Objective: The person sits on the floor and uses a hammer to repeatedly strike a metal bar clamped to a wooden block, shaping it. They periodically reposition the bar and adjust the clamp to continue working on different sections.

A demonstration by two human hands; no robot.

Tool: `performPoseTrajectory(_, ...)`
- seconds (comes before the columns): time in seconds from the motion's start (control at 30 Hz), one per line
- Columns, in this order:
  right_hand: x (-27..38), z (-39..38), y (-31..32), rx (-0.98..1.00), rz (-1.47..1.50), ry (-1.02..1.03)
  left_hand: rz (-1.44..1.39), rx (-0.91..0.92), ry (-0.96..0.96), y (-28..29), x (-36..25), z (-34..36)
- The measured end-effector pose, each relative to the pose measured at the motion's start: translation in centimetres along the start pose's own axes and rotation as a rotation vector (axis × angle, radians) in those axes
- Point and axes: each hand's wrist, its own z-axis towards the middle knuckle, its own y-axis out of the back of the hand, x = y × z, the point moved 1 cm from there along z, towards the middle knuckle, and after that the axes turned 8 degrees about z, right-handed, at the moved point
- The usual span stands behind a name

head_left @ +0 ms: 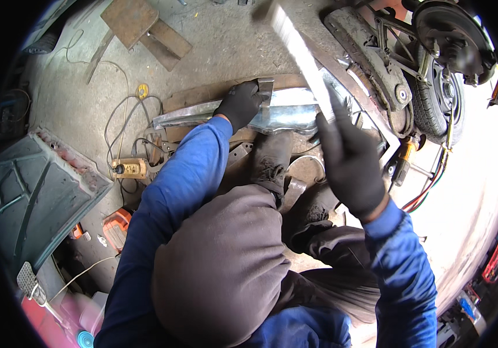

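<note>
My left hand (238, 105) in a black glove is closed on a small bent metal piece (265, 87), which stands on a long shiny sheet-metal strip (284, 116) lying across dark boards. My right hand (350, 156), also gloved, grips a long pale tool (299, 50), raised over the strip and blurred, with a dark head at its far end, seemingly a hammer. Just below the strip is my boot (269, 162), with my bent knee nearer me.
An angle grinder (404, 159), hoses, a wheel (435, 104) and suspension parts sit at the right. A power strip (133, 168) with tangled cords, a green car panel (40, 191) and an orange tool (115, 226) lie left. A wooden stool (139, 26) is behind.
</note>
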Motion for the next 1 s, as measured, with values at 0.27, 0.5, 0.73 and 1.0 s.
performPoseTrajectory(0.27, -0.7, 0.6, 1.8, -0.01, 0.097, 0.117, -0.05, 0.021, -0.016, 1.7, -0.8, -1.2)
performPoseTrajectory(0.5, -0.4, -0.1, 0.4, 0.16, -0.374, 0.086, 0.075, 0.025, -0.007, -0.8, -0.2, 0.3)
performPoseTrajectory(0.73, -1.7, -1.1, 2.3, -0.162, 0.118, 0.101, 0.32, -0.101, -0.301, -4.1, 1.3, 0.9)
performPoseTrajectory(1.0, -2.0, -0.9, 3.8, 0.019, -0.253, -0.011, 0.198, 0.1, -0.132, -2.3, -1.6, 1.2)
